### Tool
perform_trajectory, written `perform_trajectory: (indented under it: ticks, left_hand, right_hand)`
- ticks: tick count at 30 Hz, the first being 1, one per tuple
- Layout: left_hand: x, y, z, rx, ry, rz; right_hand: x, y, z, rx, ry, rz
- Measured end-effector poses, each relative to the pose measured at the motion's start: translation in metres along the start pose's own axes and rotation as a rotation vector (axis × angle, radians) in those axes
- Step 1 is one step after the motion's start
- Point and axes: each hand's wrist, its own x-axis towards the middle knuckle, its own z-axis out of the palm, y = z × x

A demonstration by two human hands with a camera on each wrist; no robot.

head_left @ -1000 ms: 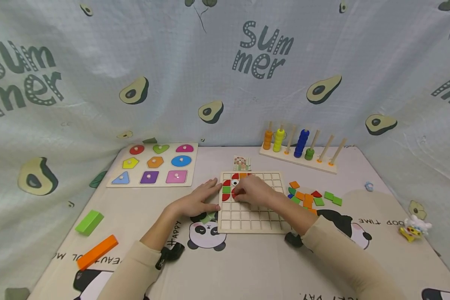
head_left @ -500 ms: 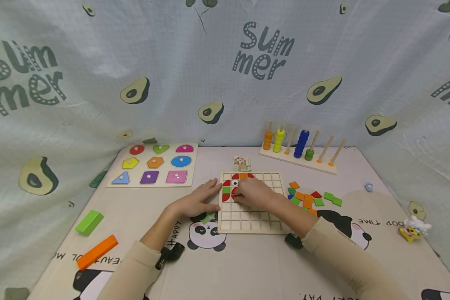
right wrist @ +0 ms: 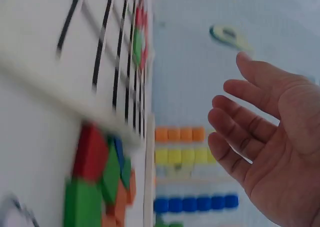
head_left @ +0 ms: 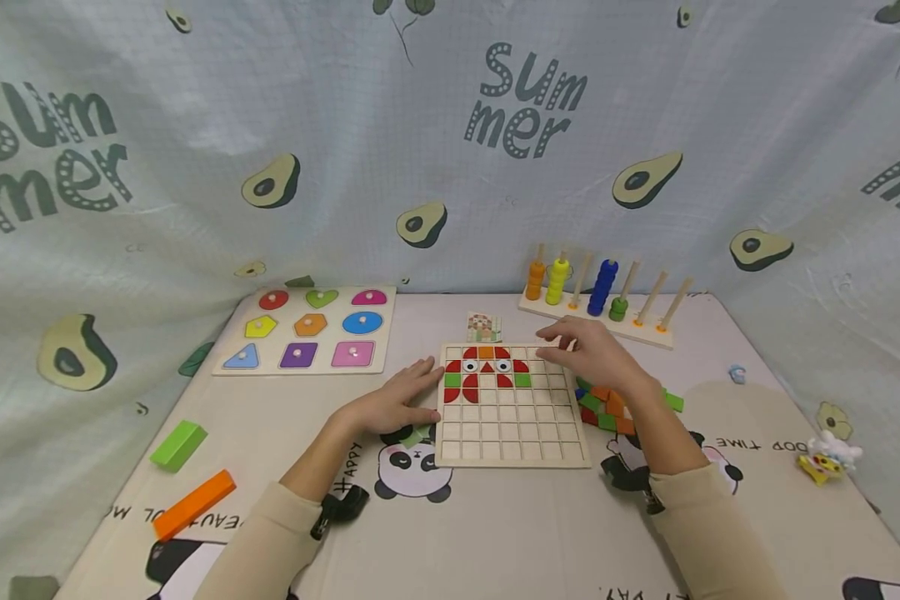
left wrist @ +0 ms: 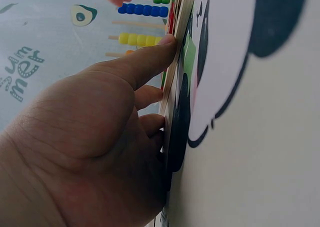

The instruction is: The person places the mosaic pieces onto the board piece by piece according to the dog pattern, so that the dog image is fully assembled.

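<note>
Hovering empty, fingers apart, the right grip (head_left: 594,353) lies nearer the flat multicoloured tiles (head_left: 615,405) — bodyward of it, beside the square wooden grid board (head_left: 508,432) whose left edge the loose-fingered left grip (head_left: 394,399) touches.

Your place is a play area; you show no clear building type. Evidence, taken from your grid board (head_left: 508,433): avocado-print curtain (head_left: 345,125) at twelve o'clock, shape puzzle (head_left: 325,350) at ten, bead stand (head_left: 651,336) at one, panda-print tablecloth (head_left: 450,542) beneath.
</note>
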Motion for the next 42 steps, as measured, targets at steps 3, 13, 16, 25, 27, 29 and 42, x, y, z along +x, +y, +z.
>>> perform_trajectory:
  ticks: [3,13,16,25,27,29,42]
  left_hand:
    - [-0.001,0.0,0.0,0.011,0.009,-0.007]
    - [-0.004,0.0,-0.002,0.007,0.01,-0.021]
    - [-0.004,0.001,-0.002,0.002,0.011,-0.019]
    - [-0.003,-0.001,-0.002,0.0,0.013,0.0]
    - [-0.003,-0.002,-0.001,0.004,0.007,-0.007]
    - [-0.002,-0.002,0.0,0.008,0.007,-0.006]
    - [0.0,-0.001,0.001,0.002,-0.003,0.001]
  right_hand:
    - [-0.007,0.023,-0.015,0.014,0.038,0.058]
    - [-0.023,0.071,-0.023,0.047,-0.088,0.136]
    - [-0.022,0.079,-0.015,0.067,-0.135,0.084]
    - [-0.021,0.086,-0.008,0.017,-0.119,0.025]
    - [-0.021,0.085,-0.008,0.002,-0.129,0.051]
    - [-0.022,0.084,-0.009,-0.011,-0.126,0.083]
    - [0.003,0.01,0.013,0.107,-0.21,-0.119]
